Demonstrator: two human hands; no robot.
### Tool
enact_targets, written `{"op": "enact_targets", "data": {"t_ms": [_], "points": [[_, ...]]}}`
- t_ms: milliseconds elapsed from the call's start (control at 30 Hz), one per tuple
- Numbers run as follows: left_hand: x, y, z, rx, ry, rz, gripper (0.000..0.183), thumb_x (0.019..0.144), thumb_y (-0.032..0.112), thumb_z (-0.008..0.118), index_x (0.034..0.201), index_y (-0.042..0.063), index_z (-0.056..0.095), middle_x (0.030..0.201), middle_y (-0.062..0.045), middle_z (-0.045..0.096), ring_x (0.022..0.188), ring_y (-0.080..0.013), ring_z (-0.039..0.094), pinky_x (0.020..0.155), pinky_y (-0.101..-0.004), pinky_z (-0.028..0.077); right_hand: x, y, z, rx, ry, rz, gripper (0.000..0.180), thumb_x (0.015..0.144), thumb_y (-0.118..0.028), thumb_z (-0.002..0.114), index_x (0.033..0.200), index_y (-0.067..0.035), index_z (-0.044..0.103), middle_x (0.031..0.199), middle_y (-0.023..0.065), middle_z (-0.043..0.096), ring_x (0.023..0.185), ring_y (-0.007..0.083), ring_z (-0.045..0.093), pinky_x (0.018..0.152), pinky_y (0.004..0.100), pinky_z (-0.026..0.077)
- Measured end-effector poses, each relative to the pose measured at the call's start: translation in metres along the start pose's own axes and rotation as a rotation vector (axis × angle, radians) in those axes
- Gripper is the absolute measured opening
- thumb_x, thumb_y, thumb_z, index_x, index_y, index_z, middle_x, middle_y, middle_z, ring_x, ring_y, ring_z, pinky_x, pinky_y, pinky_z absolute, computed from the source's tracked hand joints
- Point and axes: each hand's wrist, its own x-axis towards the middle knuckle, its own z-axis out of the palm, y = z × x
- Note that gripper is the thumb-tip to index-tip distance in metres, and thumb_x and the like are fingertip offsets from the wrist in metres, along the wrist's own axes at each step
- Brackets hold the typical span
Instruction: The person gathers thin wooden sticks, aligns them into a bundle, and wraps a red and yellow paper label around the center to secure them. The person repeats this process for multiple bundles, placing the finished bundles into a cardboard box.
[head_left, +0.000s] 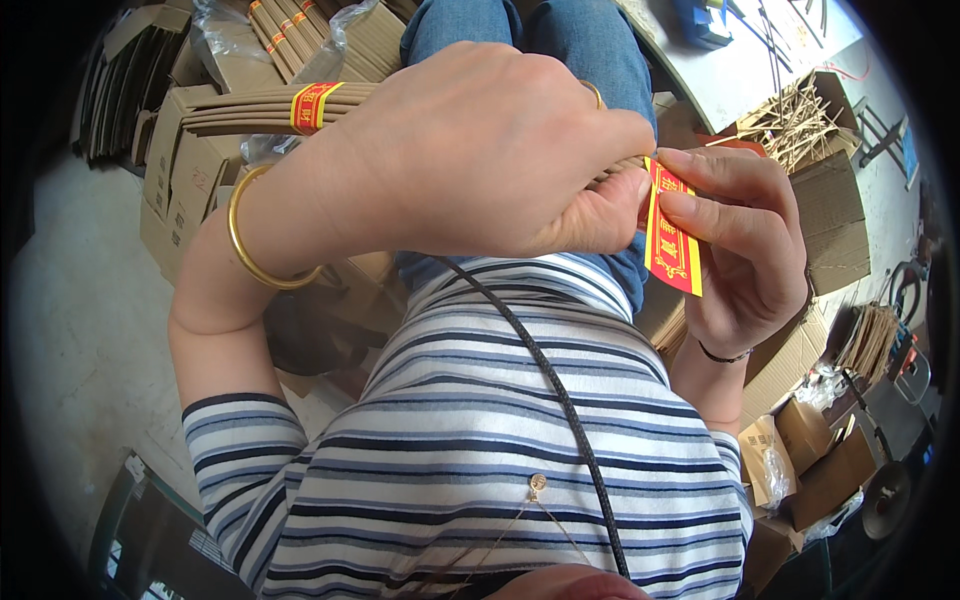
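My left hand (480, 150) is closed around a bundle of thin brown sticks (240, 112) that look like incense. One end of the bundle juts out to the left past my wrist, where a red and yellow paper band (313, 107) wraps it. At the other end, a red and yellow paper label (672, 240) bearing writing lies against the sticks, its lower part hanging free. My right hand (742, 217) pinches this label's edge between thumb and finger. The sticks inside my left fist are mostly hidden.
Banded bundles of sticks (289, 34) lie in a carton at the upper left, near a cardboard box (176, 187) and stacked dark sheets (135, 82). Beyond my knees on the right are a table (679, 56) and a heap of loose sticks (795, 124). More cartons (836, 480) stand lower right.
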Motion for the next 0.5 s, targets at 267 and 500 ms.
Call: {"op": "enact_targets", "data": {"t_ms": [267, 500], "points": [[-0.0009, 0.0009, -0.0018, -0.061, -0.005, -0.014, 0.025, 0.088, 0.020, 0.054, 0.106, 0.006, 0.064, 0.075, -0.013, 0.065, 0.065, -0.0325, 0.063, 0.058, -0.0404, 0.050, 0.0015, 0.0003, 0.0012, -0.070, 0.014, -0.108, 0.024, 0.081, -0.012, 0.076, 0.102, -0.006, 0.069, 0.112, 0.0209, 0.065, 0.100, 0.0269, 0.065, 0.088, 0.0361, 0.053], [-0.0021, -0.0016, -0.0038, -0.270, 0.029, -0.026, 0.033, 0.084, 0.008, 0.057, 0.117, 0.006, 0.055, 0.085, -0.009, 0.067, 0.068, -0.0282, 0.067, 0.059, -0.0343, 0.054, 0.0010, 0.0038, 0.0045, -0.023, 0.053, -0.098, 0.025, 0.079, -0.012, 0.079, 0.102, -0.006, 0.070, 0.110, 0.0190, 0.064, 0.100, 0.0254, 0.066, 0.085, 0.0335, 0.054]]}}
